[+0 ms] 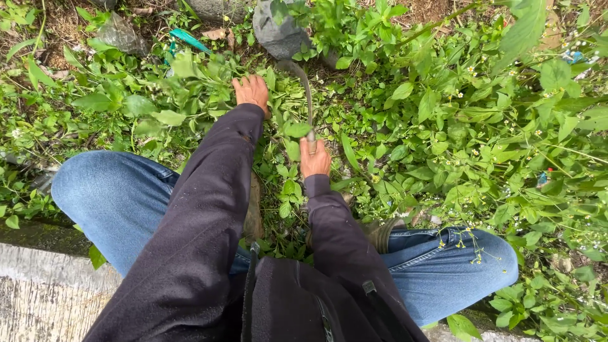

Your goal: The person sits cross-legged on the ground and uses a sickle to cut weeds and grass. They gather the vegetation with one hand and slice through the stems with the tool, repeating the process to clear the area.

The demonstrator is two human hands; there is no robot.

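My left hand (252,92) reaches forward into a clump of broad-leaved green weeds (190,82) and closes on their stems. My right hand (315,159) grips the wooden handle of a sickle (305,88). Its curved grey blade arcs up and to the left, just right of my left hand. Both arms wear dark sleeves. I squat with blue-jeaned knees at either side.
Dense weeds with small white flowers (481,126) cover the ground to the right. A grey stone (278,31) lies ahead, a crumpled plastic scrap (120,35) and a teal strip (189,39) at the upper left. A concrete curb (44,285) runs at the lower left.
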